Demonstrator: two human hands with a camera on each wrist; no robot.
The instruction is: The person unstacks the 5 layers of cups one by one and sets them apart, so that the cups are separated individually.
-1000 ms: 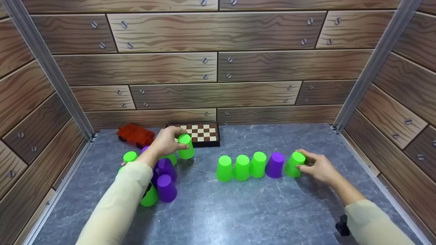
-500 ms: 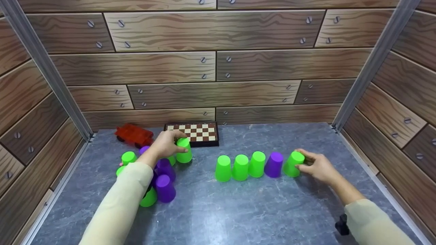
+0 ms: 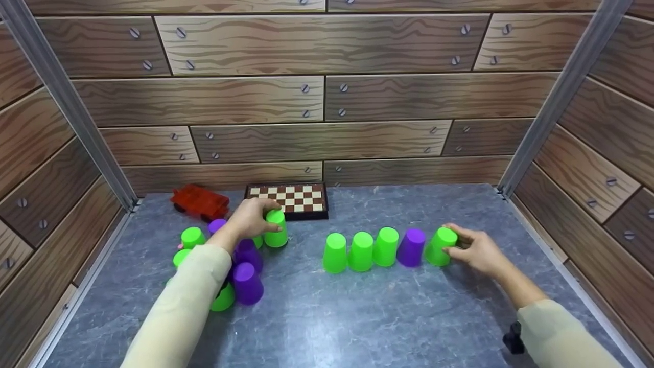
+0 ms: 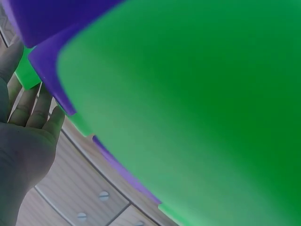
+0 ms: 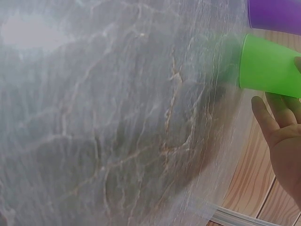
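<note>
Two hands' grips clamped on green cups (image 3: 276, 228) (image 3: 441, 246), chessboard (image 3: 289, 199) behind, toy car (image 3: 200, 202).

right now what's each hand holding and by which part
Left hand grips a green cup near its upturned base; right hand holds the row's end green cup by its side.

Grey marbled table (image 3: 327, 317), wood-panelled walls: left hand (image 3: 250, 217) gripping an upturned green plastic cup (image 3: 276, 228) beside a clustered green-and-purple cup heap (image 3: 240, 266), right hand (image 3: 472, 250) gripping the end green cup (image 3: 442, 246) of a five-cup row, red toy truck (image 3: 200, 202), small chessboard (image 3: 288, 199) behind.
</note>
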